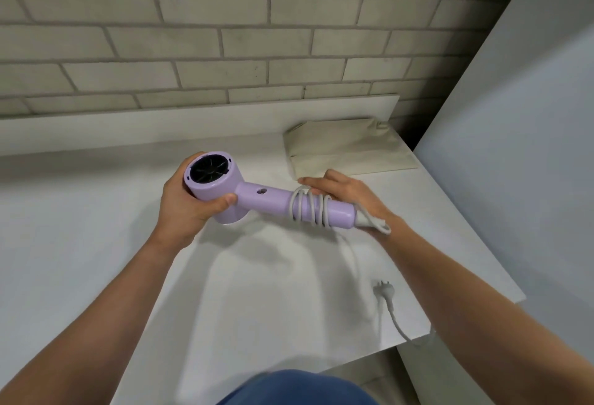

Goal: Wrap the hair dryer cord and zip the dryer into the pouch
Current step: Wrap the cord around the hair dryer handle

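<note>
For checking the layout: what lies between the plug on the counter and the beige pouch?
Head view: the dryer handle, wound with cord, with the right hand behind it, crosses between plug and pouch.
</note>
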### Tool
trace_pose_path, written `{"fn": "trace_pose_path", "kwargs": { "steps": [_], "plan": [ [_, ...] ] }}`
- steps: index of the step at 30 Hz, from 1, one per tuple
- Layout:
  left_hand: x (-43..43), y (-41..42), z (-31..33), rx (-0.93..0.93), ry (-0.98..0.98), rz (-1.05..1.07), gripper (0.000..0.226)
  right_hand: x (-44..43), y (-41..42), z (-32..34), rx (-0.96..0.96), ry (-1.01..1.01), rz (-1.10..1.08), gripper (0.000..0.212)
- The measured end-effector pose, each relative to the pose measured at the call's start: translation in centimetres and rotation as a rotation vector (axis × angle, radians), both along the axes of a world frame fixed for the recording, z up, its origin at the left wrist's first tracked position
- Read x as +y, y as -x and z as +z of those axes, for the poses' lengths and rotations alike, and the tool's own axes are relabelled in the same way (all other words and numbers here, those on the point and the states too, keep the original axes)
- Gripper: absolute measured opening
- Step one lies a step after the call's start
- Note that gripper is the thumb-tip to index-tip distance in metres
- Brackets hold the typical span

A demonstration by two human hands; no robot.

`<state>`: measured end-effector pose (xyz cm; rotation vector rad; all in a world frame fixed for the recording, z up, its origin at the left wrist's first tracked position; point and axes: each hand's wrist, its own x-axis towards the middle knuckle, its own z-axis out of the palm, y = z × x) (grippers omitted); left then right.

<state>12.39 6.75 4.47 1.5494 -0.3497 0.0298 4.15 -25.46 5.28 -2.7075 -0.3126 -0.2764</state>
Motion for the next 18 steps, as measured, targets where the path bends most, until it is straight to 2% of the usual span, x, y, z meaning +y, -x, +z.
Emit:
{"fn": "trace_pose_path", "kwargs": {
  "steps": [2, 3, 6, 8, 12, 14, 18],
  "plan": [
    [-0.6, -0.1, 0.1, 0.004, 0.005, 0.001, 0.08, 1.3, 2.2, -1.0, 0.256, -0.44, -0.121, 0.034],
    [-1.0, -0.1, 0.1, 0.008, 0.005, 0.013, 0.078, 2.5, 2.7, -1.3, 0.32, -0.514, -0.119, 0.03],
    [-2.1, -0.1, -0.5, 0.035, 0.0, 0.124, 0.074, 5.8, 2.4, -2.3, 0.444, -0.377, -0.074, 0.035],
    [-2.5, -0.3, -0.9, 0.04, -0.041, 0.216, 0.069, 6.4, 2.8, -1.6, 0.564, -0.377, -0.035, 0.043],
    [-2.8, -0.6, -1.5, 0.068, -0.095, 0.381, 0.069, 6.4, 5.1, 1.5, 0.874, -0.402, 0.061, 0.032],
    [-2.8, -0.7, -1.5, 0.068, -0.116, 0.404, 0.069, 6.1, 5.2, 3.4, 0.816, -0.344, 0.122, 0.028],
    [-2.5, -0.6, -1.4, 0.008, -0.208, 0.296, 0.07, 4.1, 4.2, 7.8, 0.531, -0.102, 0.132, 0.026]
  ]
}}
